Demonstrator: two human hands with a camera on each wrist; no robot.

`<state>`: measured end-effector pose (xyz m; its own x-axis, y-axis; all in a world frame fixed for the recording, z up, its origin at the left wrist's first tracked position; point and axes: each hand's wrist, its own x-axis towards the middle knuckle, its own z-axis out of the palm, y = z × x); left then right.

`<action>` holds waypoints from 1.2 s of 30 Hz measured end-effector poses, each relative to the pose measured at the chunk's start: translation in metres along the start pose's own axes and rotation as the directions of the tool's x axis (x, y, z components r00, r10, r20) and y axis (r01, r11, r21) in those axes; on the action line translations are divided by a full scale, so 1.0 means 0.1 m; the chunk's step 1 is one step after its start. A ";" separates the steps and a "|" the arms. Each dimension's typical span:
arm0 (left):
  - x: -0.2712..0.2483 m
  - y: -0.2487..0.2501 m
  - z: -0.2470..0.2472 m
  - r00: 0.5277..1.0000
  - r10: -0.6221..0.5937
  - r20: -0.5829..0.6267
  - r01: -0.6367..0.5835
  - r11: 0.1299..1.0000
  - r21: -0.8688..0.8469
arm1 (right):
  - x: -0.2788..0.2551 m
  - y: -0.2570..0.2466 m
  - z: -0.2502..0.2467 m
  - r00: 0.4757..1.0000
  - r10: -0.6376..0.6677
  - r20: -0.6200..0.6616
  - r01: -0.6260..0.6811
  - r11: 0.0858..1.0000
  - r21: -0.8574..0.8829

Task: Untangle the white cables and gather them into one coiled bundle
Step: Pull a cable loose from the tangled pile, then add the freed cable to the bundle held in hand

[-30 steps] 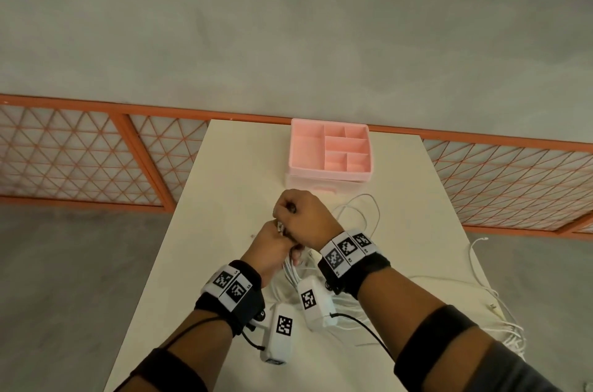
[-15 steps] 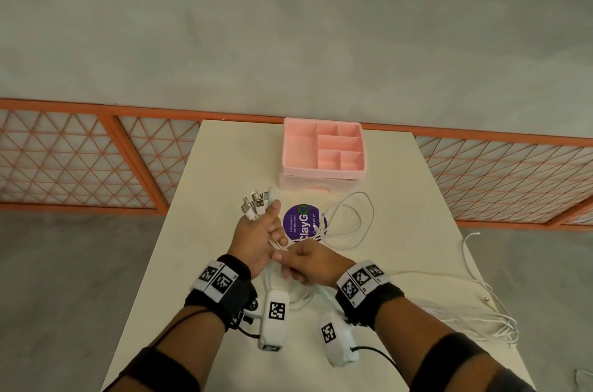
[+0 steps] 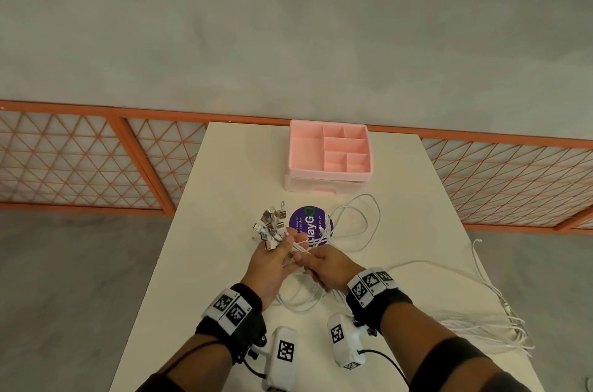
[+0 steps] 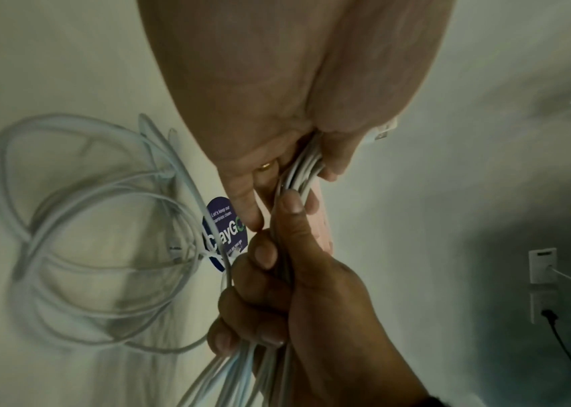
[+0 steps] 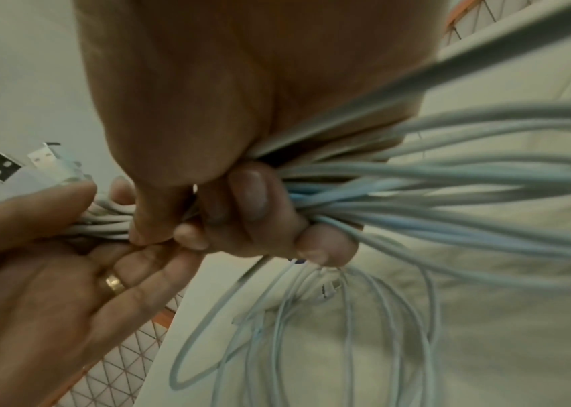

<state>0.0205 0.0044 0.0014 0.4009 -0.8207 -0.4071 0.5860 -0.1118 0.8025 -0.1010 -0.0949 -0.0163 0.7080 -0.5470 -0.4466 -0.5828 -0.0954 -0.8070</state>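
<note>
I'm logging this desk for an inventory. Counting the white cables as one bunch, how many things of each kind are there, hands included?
White cable bunch, strands too tangled to count: 1
Pink organizer: 1
Purple round sticker: 1
Hands gripping the bunch, left hand and right hand: 2
Total: 5

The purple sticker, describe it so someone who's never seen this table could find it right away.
Start at the pink organizer box at the far end of the white table. Just nearer than it, beside the left hand holding plugs, lies the purple sticker. It is the only round, dark, printed thing among pale cables.
</note>
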 end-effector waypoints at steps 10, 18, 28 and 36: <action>0.18 0.12 0.10 0.994 0.061 -0.095 -0.063 0.998 -0.012 | -0.01 -0.09 -0.01 0.998 -0.036 -0.053 0.029 0.991 -0.129; 0.32 0.33 0.21 0.984 0.069 -0.167 -0.105 0.971 -0.215 | -0.33 0.65 -0.25 0.961 0.201 -0.190 -0.269 0.842 -0.469; 0.27 0.13 0.10 0.992 -0.074 -0.103 0.067 0.995 -0.072 | -0.46 0.92 -0.38 0.971 0.205 -0.124 -0.240 0.811 -0.534; 0.30 0.03 -0.01 0.981 -0.052 -0.187 0.065 0.996 0.065 | -0.44 0.76 -0.67 0.939 0.321 0.122 -0.233 0.856 -0.461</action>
<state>0.0346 -0.0198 -0.0089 0.4948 -0.6946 -0.5223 0.5635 -0.2011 0.8013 -0.2030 -0.1341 -0.0317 0.5263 -0.4425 -0.7260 -0.8479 -0.3375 -0.4090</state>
